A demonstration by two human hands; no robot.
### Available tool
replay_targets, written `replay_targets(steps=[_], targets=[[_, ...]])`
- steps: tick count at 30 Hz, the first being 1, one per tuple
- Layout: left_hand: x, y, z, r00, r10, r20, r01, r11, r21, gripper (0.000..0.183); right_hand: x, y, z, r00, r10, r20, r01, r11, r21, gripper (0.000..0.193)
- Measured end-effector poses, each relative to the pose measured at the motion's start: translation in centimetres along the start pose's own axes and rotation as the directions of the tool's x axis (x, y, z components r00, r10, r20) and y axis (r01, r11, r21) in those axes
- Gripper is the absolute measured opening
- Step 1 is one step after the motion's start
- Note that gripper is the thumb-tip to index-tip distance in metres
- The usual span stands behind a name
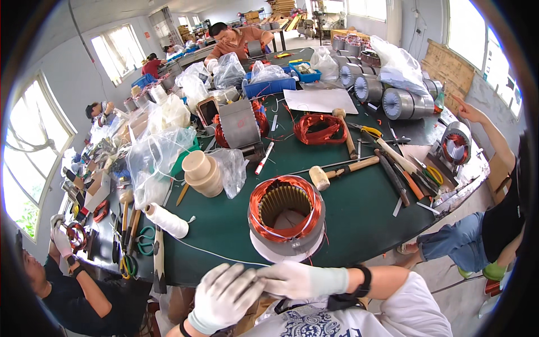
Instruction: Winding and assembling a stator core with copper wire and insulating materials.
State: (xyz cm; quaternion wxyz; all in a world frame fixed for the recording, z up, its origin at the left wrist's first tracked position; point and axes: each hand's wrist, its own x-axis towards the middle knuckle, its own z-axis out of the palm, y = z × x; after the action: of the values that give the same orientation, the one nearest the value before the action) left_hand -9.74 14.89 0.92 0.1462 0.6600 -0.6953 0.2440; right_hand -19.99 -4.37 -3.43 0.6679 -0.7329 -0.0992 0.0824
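Note:
My left hand (224, 297) and my right hand (306, 279), both in white gloves with dark smudges, meet at the fingertips by the table's near edge. A white cord (227, 257) runs from a spool (167, 221) on the left to the fingers of my right hand, which are closed on it. My left hand's fingers are bent against the right ones; what they grip is hidden. Just beyond the hands, a motor stator (259, 236) with copper winding around its open bore stands upright on a round white base (292, 258). White lacing shows along the winding.
A mallet (320, 177), hammer (343, 132), yellow-handled scissors (433, 175) and a copper coil (320, 130) lie on the green table (359, 224). Tape rolls (202, 173) and plastic bags (157, 163) are at left. Co-workers sit left and across; another person's hand (469, 109) points at right.

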Motion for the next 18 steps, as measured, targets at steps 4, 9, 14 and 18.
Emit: replay_targets(steps=[4,9,14,18], targets=[[-0.4,0.1,0.8,0.989,-0.137,0.057,0.135,0.99,0.038,0.028,1.9,2.3,0.2,0.92,-0.379,-0.097,0.337,0.894,-0.296,0.027],[-0.9,-0.1,1.7,0.926,-0.365,0.094,0.362,0.931,0.041,0.029,0.1,0.6,-0.3,0.953,-0.24,-0.183,0.17,0.928,-0.332,0.023],[1.2,0.2,2.7,0.914,-0.337,0.225,0.398,0.638,-0.659,0.025,-1.4,-2.4,-0.7,0.927,-0.199,-0.319,0.272,0.941,0.201,0.027],[-3.3,1.9,6.8,0.921,-0.306,0.241,0.281,0.093,-0.955,0.015,0.7,-2.9,0.1,0.789,-0.54,-0.292,0.566,0.825,0.004,0.028]])
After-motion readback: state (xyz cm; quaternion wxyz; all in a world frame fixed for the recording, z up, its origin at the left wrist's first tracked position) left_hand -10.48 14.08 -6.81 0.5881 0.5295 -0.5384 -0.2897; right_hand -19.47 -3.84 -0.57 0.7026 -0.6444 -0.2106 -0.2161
